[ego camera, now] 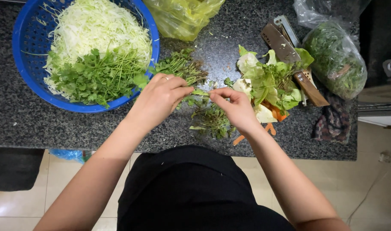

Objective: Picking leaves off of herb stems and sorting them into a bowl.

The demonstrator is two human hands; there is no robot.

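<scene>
My left hand (161, 97) and my right hand (232, 105) meet over the dark granite counter (15, 122), both pinching the same green herb sprig (200, 92) between their fingertips. A ring sits on a left finger. Loose herb stems (178, 66) lie just behind my left hand, and a small pile of herb trimmings (212, 121) lies on the counter below the hands. At the back left stands a blue plastic basket (26, 47) that holds shredded white cabbage (97, 25) with leafy herbs (92, 77) on top.
A heap of cabbage leaves and carrot scraps (270, 87) lies to the right, with a cleaver (289, 55) partly under it. A clear bag of greens (335, 60) and a yellow plastic bag (182, 17) sit at the back. A dark cloth (332, 122) lies near the counter's right edge.
</scene>
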